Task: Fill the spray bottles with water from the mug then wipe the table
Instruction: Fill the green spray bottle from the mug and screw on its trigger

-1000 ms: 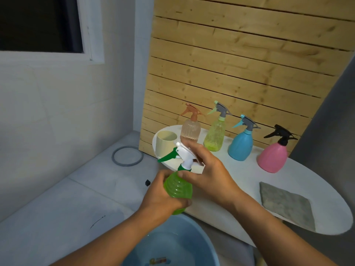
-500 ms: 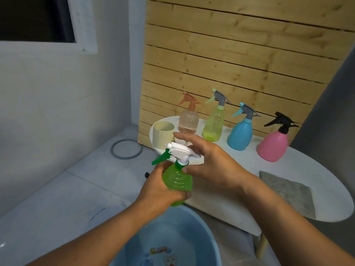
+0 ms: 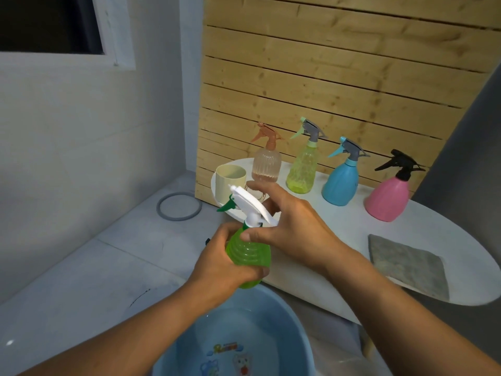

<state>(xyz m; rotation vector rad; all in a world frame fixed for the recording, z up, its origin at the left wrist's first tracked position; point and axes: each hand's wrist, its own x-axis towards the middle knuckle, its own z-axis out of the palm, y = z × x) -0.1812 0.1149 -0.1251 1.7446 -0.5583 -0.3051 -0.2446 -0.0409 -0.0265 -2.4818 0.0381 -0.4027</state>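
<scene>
My left hand point(image 3: 222, 264) grips the round body of a green spray bottle point(image 3: 248, 256), held upright above a blue basin point(image 3: 287, 321). My right hand point(image 3: 292, 226) curls round the bottle's neck below its white spray head point(image 3: 249, 204), thumb on the collar. On the white oval table point(image 3: 339, 234) stand a cream mug point(image 3: 230, 183), a peach bottle point(image 3: 267, 158), a yellow-green bottle point(image 3: 303, 164), a blue bottle point(image 3: 341, 177) and a pink bottle point(image 3: 387, 194). A grey cloth point(image 3: 406, 264) lies flat at the table's right end.
A wooden slat panel point(image 3: 325, 77) stands behind the table. A grey ring point(image 3: 179, 206) lies on the tiled floor at the left. The basin, which holds water, sits on the floor just in front of the table's edge.
The spray head has turned and tilted in my right hand, whose fingers have shifted lower on the neck. My left hand keeps its hold on the green bottle.
</scene>
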